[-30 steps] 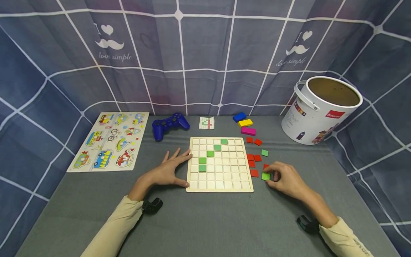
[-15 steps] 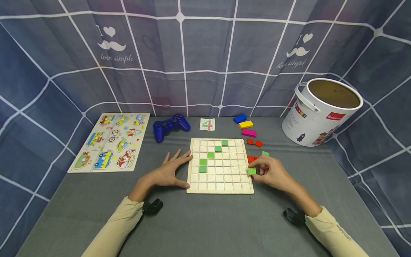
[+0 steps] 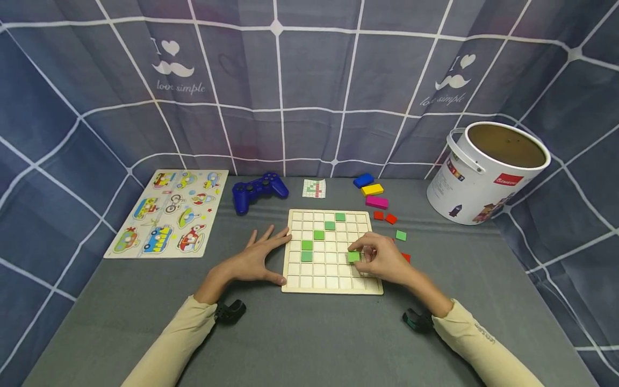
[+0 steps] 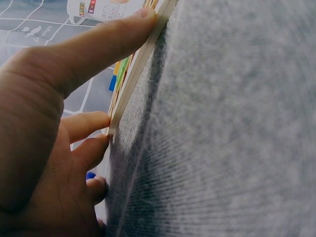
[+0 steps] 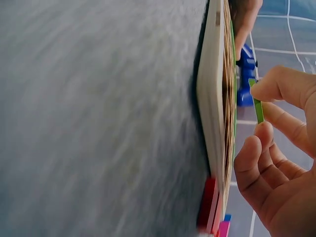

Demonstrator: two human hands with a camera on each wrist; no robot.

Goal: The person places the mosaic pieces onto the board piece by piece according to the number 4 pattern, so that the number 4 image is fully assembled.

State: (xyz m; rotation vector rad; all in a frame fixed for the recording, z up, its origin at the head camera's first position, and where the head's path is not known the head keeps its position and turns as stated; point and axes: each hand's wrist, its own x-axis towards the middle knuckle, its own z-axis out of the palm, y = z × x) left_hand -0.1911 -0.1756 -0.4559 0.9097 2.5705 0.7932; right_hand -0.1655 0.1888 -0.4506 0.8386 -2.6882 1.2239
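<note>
A pale wooden grid board (image 3: 325, 281) lies on the grey cloth, with several green tiles (image 3: 307, 256) set in its cells along a slanting line. My left hand (image 3: 253, 262) rests at the board's left edge, thumb and fingers spread; the left wrist view has the thumb (image 4: 103, 48) and fingertips touching that edge. Above the right half of the board, my right hand (image 3: 384, 259) pinches a green square tile (image 3: 353, 257). In the right wrist view this tile (image 5: 257, 102) is edge-on between thumb and finger, apart from the board.
Red tiles (image 3: 390, 219) and a green tile (image 3: 401, 235) lie right of the board, some hidden by my right hand. Behind are blue, yellow and magenta blocks (image 3: 376, 202), a pattern card (image 3: 314, 188) and a blue game controller (image 3: 259, 191). A picture board (image 3: 166, 215) and white bucket (image 3: 476, 183) flank them.
My right hand has carried the green tile leftward from the loose tiles at the right to over the board. The left hand has stayed at the board's edge.
</note>
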